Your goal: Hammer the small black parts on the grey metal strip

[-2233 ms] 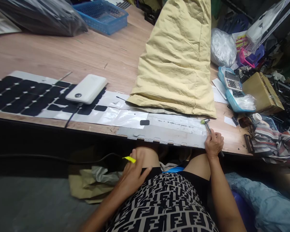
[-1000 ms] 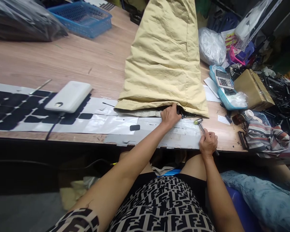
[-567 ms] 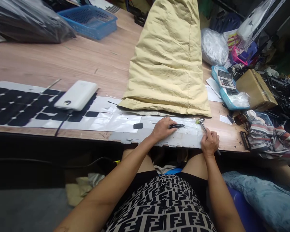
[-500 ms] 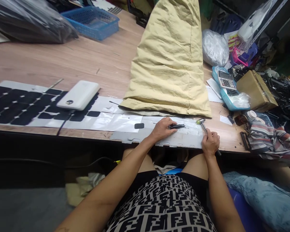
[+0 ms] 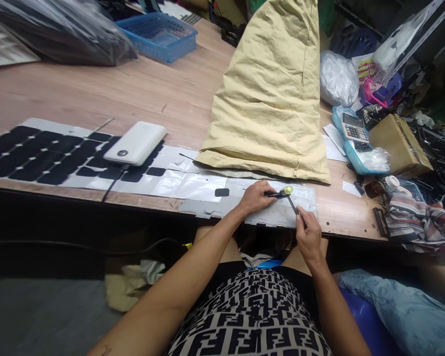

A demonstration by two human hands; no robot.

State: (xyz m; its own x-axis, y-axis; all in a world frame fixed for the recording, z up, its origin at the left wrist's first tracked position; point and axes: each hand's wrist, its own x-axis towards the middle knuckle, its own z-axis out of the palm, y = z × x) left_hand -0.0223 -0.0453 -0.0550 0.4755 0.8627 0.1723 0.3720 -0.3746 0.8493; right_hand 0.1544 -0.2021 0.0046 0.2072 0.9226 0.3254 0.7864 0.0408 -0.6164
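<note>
My left hand (image 5: 258, 197) is closed on a thin black piece (image 5: 276, 195), holding it low over a grey-white board at the table's front edge. What exactly the black piece is I cannot make out. In my right hand (image 5: 309, 232) is a small hammer (image 5: 293, 203) with a metal handle and a yellow-green head. The hammer's head is at the right end of the black piece; whether the two touch I cannot tell. Beneath both hands lies the grey-white board (image 5: 193, 205). A small black rounded pad (image 5: 222, 192) lies left of my left hand.
A yellow cloth (image 5: 267, 109) covers the table beyond my hands. Leftward are a white power bank (image 5: 137, 143) and sheets of black pads (image 5: 29, 153). At the right are a calculator (image 5: 354, 127), a cardboard box (image 5: 400, 146) and a striped cloth (image 5: 411, 212). A blue basket (image 5: 163, 37) stands farther back.
My right hand has brought the hammer leftward, its head now at the black piece's end. My left hand keeps its hold. The whole view has shifted slightly.
</note>
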